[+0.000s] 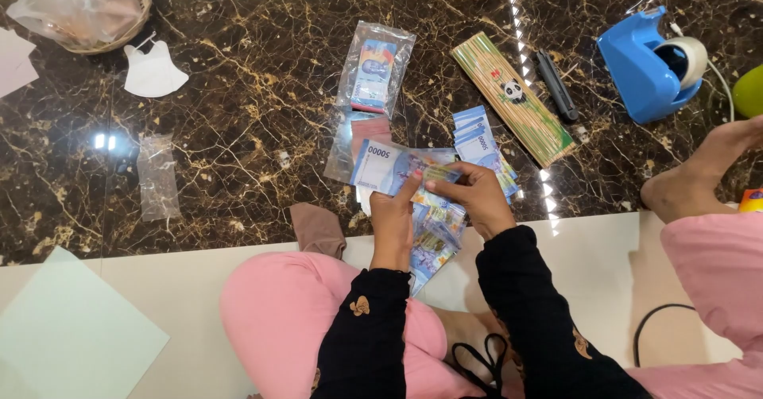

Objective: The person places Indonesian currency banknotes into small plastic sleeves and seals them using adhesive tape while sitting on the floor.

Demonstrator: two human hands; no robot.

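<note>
While the dark marble floor (238, 129) is stretching across the far half of the view and a pale floor strip (199, 288) is running along the near side, a person in pink trousers (278, 311) and black sleeves is sitting at the middle, working a stack of blue banknotes (397, 168). A pale green sheet (71, 335) is lying at the near left corner. A wicker basket (119, 33) with a clear bag in it is sitting at the far left, with a white face mask (153, 71) just right of it. A blue tape dispenser (648, 65) is standing at the far right, and a bare foot (691, 176) is resting near it on the right. A long packet of bamboo skewers (513, 97) is lying slantwise right of centre, a black pen-like tool (556, 85) beside it. A clear pouch with a coloured card (375, 69) is lying far of the hands, and a second small pile of notes (477, 141) is lying between the skewers and the hands. An empty clear sleeve (157, 176) is lying to the left. The left hand (393, 216) is gripping the banknotes from below, thumb up on the top note; the right hand (477, 196) is pinching the same notes at their right end, fingers curled over them
</note>
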